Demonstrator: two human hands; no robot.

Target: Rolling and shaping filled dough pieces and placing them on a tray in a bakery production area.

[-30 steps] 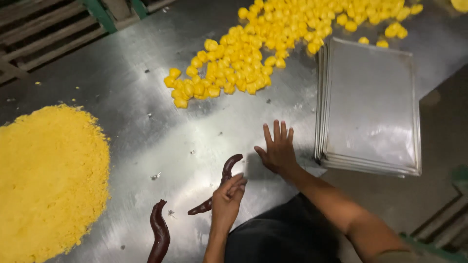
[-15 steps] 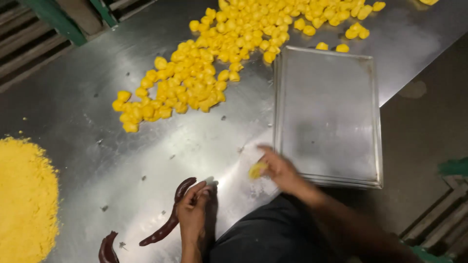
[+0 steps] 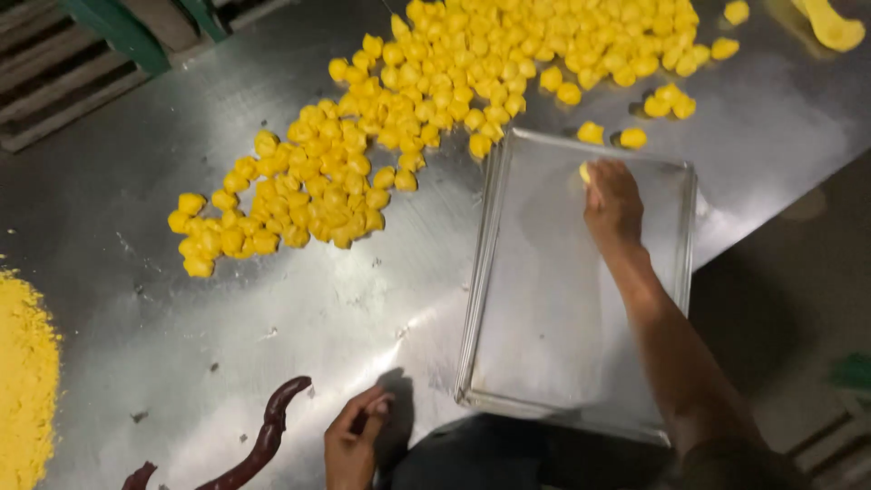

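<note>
Right hand (image 3: 613,201) near tray's (image 3: 508,272) far rim

The heap of yellow crumbs (image 3: 25,381) runs off the left edge. The small yellow piece (image 3: 585,172) is mostly hidden, seemingly pinched, under the right hand (image 3: 612,204).

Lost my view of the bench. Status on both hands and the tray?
Right hand over metal tray, pinching a yellow piece at its far end. Left hand on dark red strip. Yellow pile beside tray, nothing blocking.
</note>
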